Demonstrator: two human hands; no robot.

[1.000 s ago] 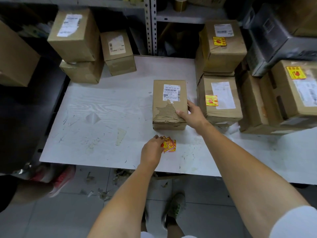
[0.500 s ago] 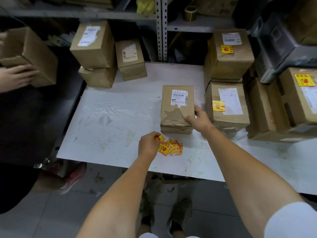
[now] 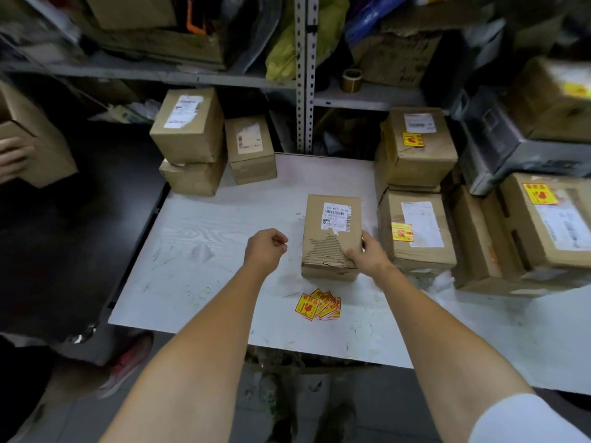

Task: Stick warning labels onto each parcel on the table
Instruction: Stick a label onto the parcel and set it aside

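Where the brown cardboard parcel (image 3: 332,225), with its white shipping label and torn top face, lies at the middle of the white table (image 3: 198,251), no warning label is seen on it. Its near right corner is gripped by the right hand (image 3: 367,255), fingers laid over the top face. The left hand (image 3: 267,247) is held just left of the parcel with fingers curled inward; whether a label is pinched cannot be told. The loose fan of yellow-and-red warning labels (image 3: 318,304) lies on the table just near of the parcel.

At the right, the stacked brown boxes (image 3: 419,251) are seen to carry such labels. At the far left, the three plain boxes (image 3: 188,145) show shipping labels only. The task is judged roughly half done: the central parcel and the far-left group are left to be labelled.
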